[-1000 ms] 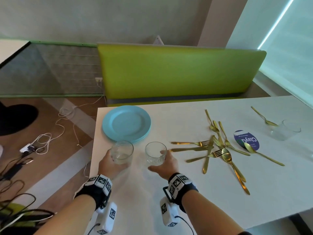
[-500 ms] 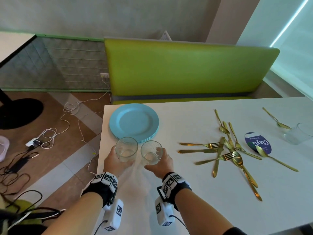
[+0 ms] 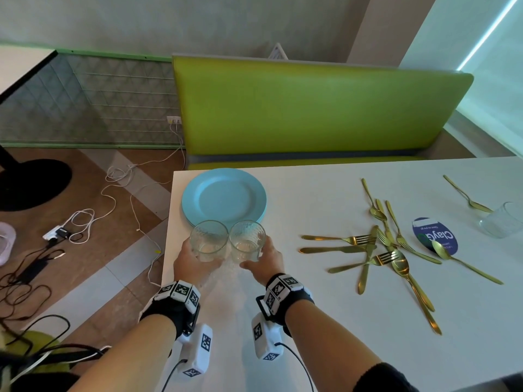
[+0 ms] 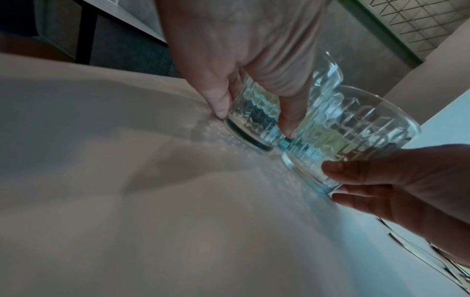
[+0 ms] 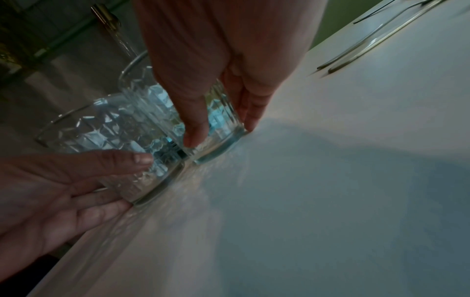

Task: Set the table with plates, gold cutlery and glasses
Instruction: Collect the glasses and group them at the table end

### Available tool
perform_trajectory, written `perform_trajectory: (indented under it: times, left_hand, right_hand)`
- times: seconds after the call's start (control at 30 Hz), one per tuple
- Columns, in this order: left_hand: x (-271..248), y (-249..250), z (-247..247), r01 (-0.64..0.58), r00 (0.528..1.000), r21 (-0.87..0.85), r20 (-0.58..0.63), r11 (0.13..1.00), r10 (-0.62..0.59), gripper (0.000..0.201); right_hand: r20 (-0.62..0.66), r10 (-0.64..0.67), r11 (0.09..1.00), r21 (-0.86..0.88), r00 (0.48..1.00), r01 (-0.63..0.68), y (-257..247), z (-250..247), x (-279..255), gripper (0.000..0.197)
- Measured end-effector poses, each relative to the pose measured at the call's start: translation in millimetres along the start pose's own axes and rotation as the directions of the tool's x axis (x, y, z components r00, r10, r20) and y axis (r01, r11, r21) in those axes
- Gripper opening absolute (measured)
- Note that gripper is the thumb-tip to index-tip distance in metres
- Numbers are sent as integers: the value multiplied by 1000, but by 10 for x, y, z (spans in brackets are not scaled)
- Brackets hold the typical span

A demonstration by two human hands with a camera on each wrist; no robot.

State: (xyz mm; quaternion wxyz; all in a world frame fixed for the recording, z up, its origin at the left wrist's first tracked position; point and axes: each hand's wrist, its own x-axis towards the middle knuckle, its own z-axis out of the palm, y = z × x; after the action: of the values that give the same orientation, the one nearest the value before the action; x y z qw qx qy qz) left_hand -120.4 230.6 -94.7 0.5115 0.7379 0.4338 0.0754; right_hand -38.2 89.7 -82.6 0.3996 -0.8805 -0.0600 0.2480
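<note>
Glasses are the step in hand: your left hand point(image 3: 195, 257) grasps one glass point(image 3: 209, 240), your right hand point(image 3: 264, 260) the other glass point(image 3: 247, 240), touching, on the tabletop point(image 3: 325, 199) beside the plates point(image 3: 223, 198). Next, carry each to a place setting.

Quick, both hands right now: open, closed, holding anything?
Left hand: closed around the left glass, which stands on the table.
Right hand: closed around the right glass, also on the table.
</note>
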Motion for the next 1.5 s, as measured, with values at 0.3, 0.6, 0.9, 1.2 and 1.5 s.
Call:
perform_trajectory:
  times: [0.3, 0.6, 0.9, 1.2, 1.5]
  left_hand:
    - [-109, 110, -38, -90, 996, 8, -3, 996, 91, 118]
    - [-493, 576, 108, -413, 863, 55, -296, 909, 410, 121]
    - [-782, 1779, 1120, -611, 791, 67, 17, 789, 612, 48]
    - [-1184, 2804, 2877, -600, 725, 71, 470, 797, 504, 32]
    - [-1572, 3346, 4871, -542, 652, 135, 691, 830, 313, 52]
  right_hand:
    - [27, 11, 993, -115, 1000, -8, 36, -79, 37, 75]
    - [-73, 117, 976, -178, 990, -129, 267, -820, -48, 57]
    - [-288, 210, 948, -173, 934, -266, 869, -2349, -308, 40]
    - [-462, 393, 914, 99, 795, -394, 2029, -4011, -275, 34]
    - [-508, 549, 830, 242, 663, -502, 3343, -5344, -217, 35]
